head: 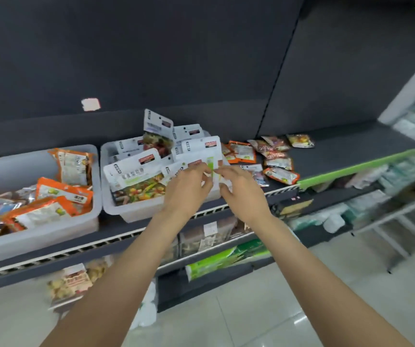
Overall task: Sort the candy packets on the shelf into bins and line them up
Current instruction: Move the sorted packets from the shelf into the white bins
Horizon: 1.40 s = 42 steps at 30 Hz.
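Two translucent bins stand on the dark shelf (351, 149). The left bin (39, 234) holds orange and silver packets (64, 191). The middle bin (131, 214) is piled with white packets (136, 176) printed with food pictures. My left hand (189, 189) and my right hand (241, 189) meet over the middle bin's right side. Together they pinch a white packet with a green stripe (210, 156). Loose orange and brown packets (276, 159) lie on the shelf to the right of that bin.
The shelf's back wall is dark grey with a small white label (90, 104). A green strip (351, 169) edges the shelf at the right. Lower shelves hold more goods, among them a green box (216, 261). Pale floor tiles lie below.
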Tool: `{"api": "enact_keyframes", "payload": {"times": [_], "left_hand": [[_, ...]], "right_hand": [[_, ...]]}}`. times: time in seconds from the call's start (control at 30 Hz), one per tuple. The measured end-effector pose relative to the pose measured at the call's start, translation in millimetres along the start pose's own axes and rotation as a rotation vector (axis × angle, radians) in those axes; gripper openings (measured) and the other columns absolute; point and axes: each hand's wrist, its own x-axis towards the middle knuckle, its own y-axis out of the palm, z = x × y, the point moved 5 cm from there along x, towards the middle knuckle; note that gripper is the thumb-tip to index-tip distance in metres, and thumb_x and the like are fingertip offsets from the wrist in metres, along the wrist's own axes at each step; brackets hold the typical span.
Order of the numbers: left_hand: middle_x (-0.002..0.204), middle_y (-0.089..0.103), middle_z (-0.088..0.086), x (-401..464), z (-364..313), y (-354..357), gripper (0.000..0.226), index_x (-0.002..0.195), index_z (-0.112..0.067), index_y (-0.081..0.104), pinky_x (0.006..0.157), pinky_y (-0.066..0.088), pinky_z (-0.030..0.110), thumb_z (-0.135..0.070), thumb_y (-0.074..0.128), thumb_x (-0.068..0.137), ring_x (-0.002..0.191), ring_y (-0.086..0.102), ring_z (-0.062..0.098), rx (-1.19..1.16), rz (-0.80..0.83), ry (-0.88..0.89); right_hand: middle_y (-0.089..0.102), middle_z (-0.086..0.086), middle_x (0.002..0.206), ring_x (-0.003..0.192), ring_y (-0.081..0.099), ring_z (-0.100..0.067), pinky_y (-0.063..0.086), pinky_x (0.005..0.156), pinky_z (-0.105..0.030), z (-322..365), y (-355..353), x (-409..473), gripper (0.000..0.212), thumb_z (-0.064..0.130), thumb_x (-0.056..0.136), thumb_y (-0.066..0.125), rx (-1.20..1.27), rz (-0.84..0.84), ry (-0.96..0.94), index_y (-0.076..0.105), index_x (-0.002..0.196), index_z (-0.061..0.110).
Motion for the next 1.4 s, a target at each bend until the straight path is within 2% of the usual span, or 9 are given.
{"api": "enact_keyframes", "payload": {"times": [0.17, 0.4, 0.63, 0.8, 0.93, 1.03, 1.17, 1.3, 1.4], "left_hand": [[0.116, 0.064, -0.002, 32.1, -41.6, 65.2, 0.025, 0.119, -0.021, 0.056, 0.077, 0.049, 0.032, -0.027, 0.048, 0.096, 0.103, 0.059, 0.018, 0.035, 0.113, 0.030], [0.115, 0.065, 0.003, 114.3, -68.0, 146.0, 0.026, 0.119, -0.021, 0.058, 0.085, 0.053, 0.041, -0.026, 0.053, 0.094, 0.104, 0.061, 0.021, 0.001, 0.181, 0.002], [0.131, 0.054, 0.007, 169.0, -52.5, 220.3, 0.032, 0.126, -0.014, 0.054, 0.097, 0.046, 0.041, -0.021, 0.053, 0.095, 0.118, 0.052, 0.023, -0.008, 0.301, -0.147], [0.151, 0.031, 0.005, 172.7, -31.1, 256.9, 0.069, 0.145, -0.018, 0.032, 0.109, 0.033, 0.046, -0.033, 0.066, 0.086, 0.136, 0.030, 0.027, 0.101, 0.519, -0.206], [0.160, 0.009, 0.004, 171.3, -18.9, 267.3, 0.088, 0.152, -0.023, 0.012, 0.115, 0.020, 0.045, -0.043, 0.066, 0.085, 0.145, 0.014, 0.027, 0.234, 0.509, -0.324], [0.157, 0.020, 0.006, 166.0, -12.0, 270.1, 0.089, 0.152, -0.023, 0.011, 0.115, 0.018, 0.042, -0.047, 0.064, 0.085, 0.145, 0.016, 0.026, 0.258, 0.507, -0.402], [0.144, 0.040, 0.001, 175.4, -17.2, 268.0, 0.079, 0.145, -0.027, 0.030, 0.114, 0.021, 0.041, -0.050, 0.068, 0.080, 0.135, 0.033, 0.024, 0.388, 0.401, -0.389], [0.145, 0.038, -0.001, 191.8, -28.1, 278.4, 0.077, 0.143, -0.028, 0.033, 0.110, 0.026, 0.038, -0.041, 0.072, 0.079, 0.134, 0.033, 0.021, 0.309, 0.383, -0.369], [0.148, 0.033, -0.003, 210.0, -36.6, 288.1, 0.077, 0.143, -0.028, 0.034, 0.111, 0.026, 0.035, -0.037, 0.074, 0.078, 0.136, 0.030, 0.019, 0.278, 0.408, -0.313]], "right_hand": [[0.048, -0.005, 0.134, 0.120, 0.049, -0.025, 0.047, 0.091, -0.042, -86.7, -28.8, 9.6, 0.041, 0.015, 0.095, 0.052, -0.051, 0.013, 0.124, 0.048, 0.136, 0.016], [0.048, -0.010, 0.131, 0.107, 0.055, -0.030, 0.047, 0.080, -0.037, -191.2, -38.4, 44.9, 0.038, 0.016, 0.097, 0.049, -0.082, 0.084, 0.222, 0.049, 0.135, 0.014], [0.048, -0.012, 0.134, 0.119, 0.048, -0.031, 0.047, 0.093, -0.041, -283.5, -24.2, 97.9, 0.041, 0.017, 0.096, 0.051, -0.099, 0.218, 0.272, 0.048, 0.136, 0.015], [0.019, -0.004, 0.156, 0.143, 0.013, -0.025, 0.030, 0.112, -0.040, -333.6, -5.6, 122.2, 0.058, 0.023, 0.096, 0.052, -0.130, 0.298, 0.284, 0.027, 0.148, 0.019], [0.003, 0.001, 0.159, 0.146, 0.002, -0.022, 0.024, 0.113, -0.041, -366.5, 9.0, 136.6, 0.067, 0.034, 0.096, 0.051, -0.084, 0.434, 0.284, 0.015, 0.151, 0.023], [-0.003, -0.002, 0.160, 0.147, -0.002, -0.022, 0.012, 0.117, -0.037, -384.5, 19.5, 140.3, 0.075, 0.045, 0.095, 0.047, -0.114, 0.555, 0.241, 0.006, 0.153, 0.021], [0.012, -0.002, 0.158, 0.145, 0.012, -0.023, 0.016, 0.118, -0.038, -399.0, 17.3, 144.9, 0.079, 0.054, 0.090, 0.051, -0.185, 0.544, 0.091, 0.014, 0.152, 0.021], [0.040, -0.001, 0.140, 0.129, 0.041, -0.021, 0.042, 0.101, -0.040, -410.1, 5.8, 155.8, 0.061, 0.043, 0.090, 0.057, -0.085, 0.518, 0.032, 0.040, 0.143, 0.018], [0.039, -0.004, 0.140, 0.129, 0.038, -0.024, 0.041, 0.102, -0.040, -421.8, -1.7, 173.7, 0.058, 0.039, 0.089, 0.060, -0.040, 0.481, 0.092, 0.042, 0.140, 0.017]]}}
